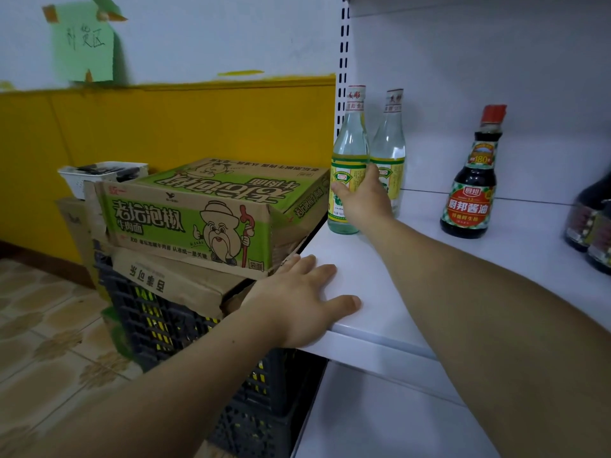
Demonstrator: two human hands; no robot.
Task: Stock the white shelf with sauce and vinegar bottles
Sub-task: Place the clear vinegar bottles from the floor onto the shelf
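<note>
- Right hand point(365, 196), centre of frame: fingers wrapped around the labelled body of the front vinegar bottle point(347, 166); bottle upright at the left end of the white shelf point(446, 259).
- Second vinegar bottle point(390, 150): upright just behind and to the right of the first, partly hidden by the hand; contact between the two bottles not discernible.
- Left hand point(304, 299), lower centre: laid flat, palm down, fingers spread and relaxed on the front left corner of the shelf, grasping nothing.
- Soy sauce bottle point(471, 193), right of centre: dark, red-capped, upright on the same shelf, well apart from the vinegar bottles.
- More dark bottles point(591, 233), right edge: blurred and cropped, upright on the shelf.
- Green noodle carton point(211, 209), left of centre: tilted atop a plain cardboard box point(172, 285), both resting on a black crate point(185, 328) just beside the shelf.
- White tray point(102, 175), behind the carton at left.
- Green paper note point(84, 44), upper left: taped to the wall above a yellow panel point(165, 123).
- Lower shelf board point(380, 418), bottom centre.
</note>
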